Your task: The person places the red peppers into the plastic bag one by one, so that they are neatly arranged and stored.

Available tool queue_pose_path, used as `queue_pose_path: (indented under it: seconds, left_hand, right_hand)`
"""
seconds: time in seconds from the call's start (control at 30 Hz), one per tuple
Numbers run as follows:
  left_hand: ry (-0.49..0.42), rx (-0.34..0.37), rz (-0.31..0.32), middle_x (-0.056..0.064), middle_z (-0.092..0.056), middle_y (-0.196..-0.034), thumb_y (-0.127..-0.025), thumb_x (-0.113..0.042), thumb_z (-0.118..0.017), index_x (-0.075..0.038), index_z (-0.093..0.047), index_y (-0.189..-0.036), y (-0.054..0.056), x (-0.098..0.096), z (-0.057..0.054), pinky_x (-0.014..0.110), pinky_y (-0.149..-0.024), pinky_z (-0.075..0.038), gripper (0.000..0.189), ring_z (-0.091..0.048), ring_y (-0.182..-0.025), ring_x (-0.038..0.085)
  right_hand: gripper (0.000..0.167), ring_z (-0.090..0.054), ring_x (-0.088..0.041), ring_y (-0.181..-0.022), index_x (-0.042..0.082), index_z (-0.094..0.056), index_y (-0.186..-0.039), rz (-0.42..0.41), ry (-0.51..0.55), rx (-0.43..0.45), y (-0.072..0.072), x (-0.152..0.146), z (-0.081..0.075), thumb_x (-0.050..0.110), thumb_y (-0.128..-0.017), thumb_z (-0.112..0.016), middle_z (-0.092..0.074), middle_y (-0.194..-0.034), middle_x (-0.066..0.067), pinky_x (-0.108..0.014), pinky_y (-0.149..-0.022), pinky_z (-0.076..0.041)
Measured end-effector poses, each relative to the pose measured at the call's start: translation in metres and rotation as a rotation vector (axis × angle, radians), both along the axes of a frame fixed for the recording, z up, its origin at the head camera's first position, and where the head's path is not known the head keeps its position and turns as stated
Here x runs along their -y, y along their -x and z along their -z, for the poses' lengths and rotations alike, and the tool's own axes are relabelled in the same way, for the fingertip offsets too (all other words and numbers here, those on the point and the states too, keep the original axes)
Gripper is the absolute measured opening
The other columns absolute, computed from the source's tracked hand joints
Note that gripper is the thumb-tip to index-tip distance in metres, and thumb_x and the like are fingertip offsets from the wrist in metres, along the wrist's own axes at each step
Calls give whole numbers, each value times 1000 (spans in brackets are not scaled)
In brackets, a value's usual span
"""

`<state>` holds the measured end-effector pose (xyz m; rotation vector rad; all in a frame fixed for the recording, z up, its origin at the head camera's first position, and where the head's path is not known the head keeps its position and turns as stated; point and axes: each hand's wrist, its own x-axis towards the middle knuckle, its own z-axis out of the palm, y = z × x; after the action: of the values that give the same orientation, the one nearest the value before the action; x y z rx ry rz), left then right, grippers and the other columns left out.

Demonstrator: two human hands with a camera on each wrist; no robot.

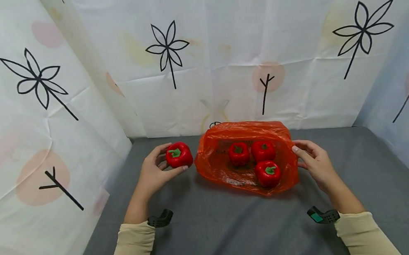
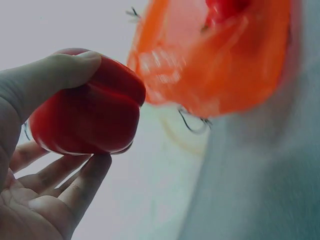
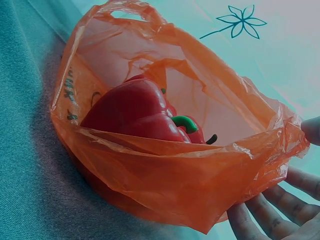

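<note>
A red bell pepper (image 1: 179, 155) with a green stem is held by my left hand (image 1: 155, 170), thumb on one side and fingertips on the other. In the left wrist view the same pepper (image 2: 92, 107) hangs just left of the bag. The orange plastic bag (image 1: 212, 166) lies on the table with its mouth spread open. Inside it sit three more red bell peppers (image 1: 268, 173), their green stems showing. My right hand (image 1: 314, 159) pinches the bag's right edge between thumb and fingers; the right wrist view shows the bunched plastic (image 3: 292, 135) there.
A grey cloth (image 1: 216, 238) covers the table. White fabric (image 1: 216, 30) with flower and twig drawings hangs along the back and both sides. Each wrist carries a dark strap-like device (image 1: 160, 218).
</note>
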<state>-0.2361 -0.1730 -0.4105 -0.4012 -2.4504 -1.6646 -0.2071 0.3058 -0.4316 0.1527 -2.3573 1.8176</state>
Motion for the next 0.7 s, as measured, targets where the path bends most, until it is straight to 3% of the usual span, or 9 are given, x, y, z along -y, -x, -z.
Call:
queue_pose_path:
  seconds: [0.17,0.3,0.53,0.7]
  left_hand:
    - [-13,-41,67,6,-62,-142,-81,-16,-95,-19,-57,-148,-10,-23,-15,36,-97,-62,77,-65,-125,29]
    - [-14,-73,136,6,-64,-139,-81,-15,-94,-18,-58,-147,-12,-47,-17,36,-98,-62,76,-67,-123,27]
    - [-24,-41,253,3,-64,-136,-80,-15,-94,-21,-60,-141,-8,-91,-8,38,-99,-62,71,-70,-120,20]
    - [-27,22,290,3,-63,-138,-78,-16,-95,-19,-59,-140,-3,-118,6,37,-98,-62,71,-73,-117,22]
  right_hand:
    - [43,-67,4,-101,3,-56,-143,-1,-11,-4,0,1,-1,33,-111,-57,-64,-120,23,-16,-81,-61]
    - [45,-67,4,-102,2,-55,-144,-3,-11,-6,0,1,0,33,-111,-57,-64,-121,21,-17,-81,-61]
    - [48,-66,5,-104,1,-53,-146,-2,-10,0,-1,0,0,33,-111,-57,-63,-122,22,-17,-81,-61]
    - [48,-67,5,-104,0,-53,-146,-3,-10,-3,0,0,0,32,-111,-57,-63,-122,22,-17,-81,-61]
